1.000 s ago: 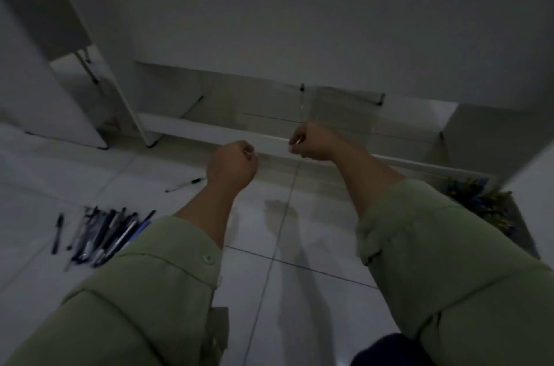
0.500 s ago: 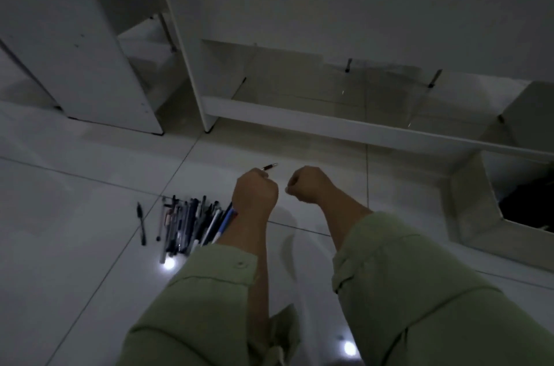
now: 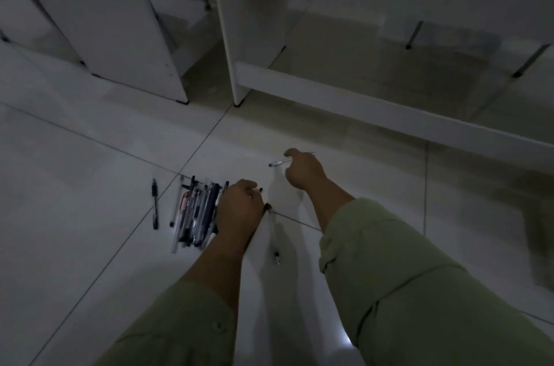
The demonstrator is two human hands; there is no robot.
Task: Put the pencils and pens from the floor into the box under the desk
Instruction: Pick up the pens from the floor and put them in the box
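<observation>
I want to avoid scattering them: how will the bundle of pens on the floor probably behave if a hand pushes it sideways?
The pens in the bundle look thin and round, so they would likely roll apart. The tile floor looks glossy, so they may also slide. The lone black pen lies apart from them already.

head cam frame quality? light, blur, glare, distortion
Head view: dim and grey overall, colours muted; the pile of pens is smeared by motion blur at its near end, single barrels hard to separate; small glare spots on the glossy floor tiles; wide-angle bend shows in the desk rail; left hand and right hand cast soft shadows, and the pen held by the right hand stays readable.
</observation>
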